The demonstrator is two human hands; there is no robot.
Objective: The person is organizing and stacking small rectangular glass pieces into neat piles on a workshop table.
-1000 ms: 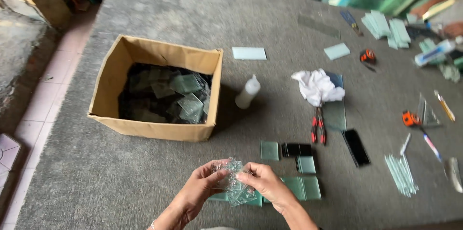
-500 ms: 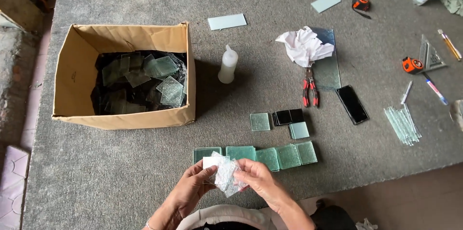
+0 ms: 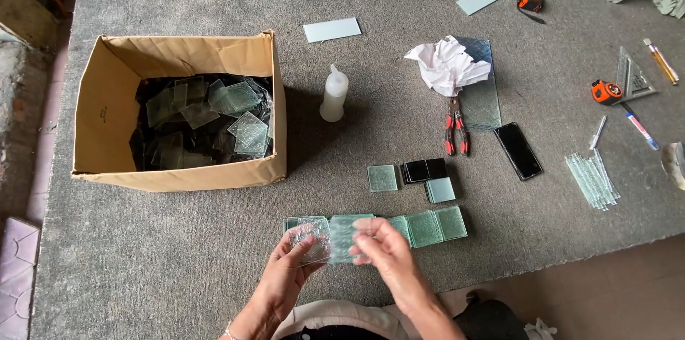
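Glass squares held btwn both hands (cardboard box nearby).

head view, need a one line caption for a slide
Both hands, left hand and right hand, hold textured glass squares over a grey table beside a cardboard box of glass pieces.
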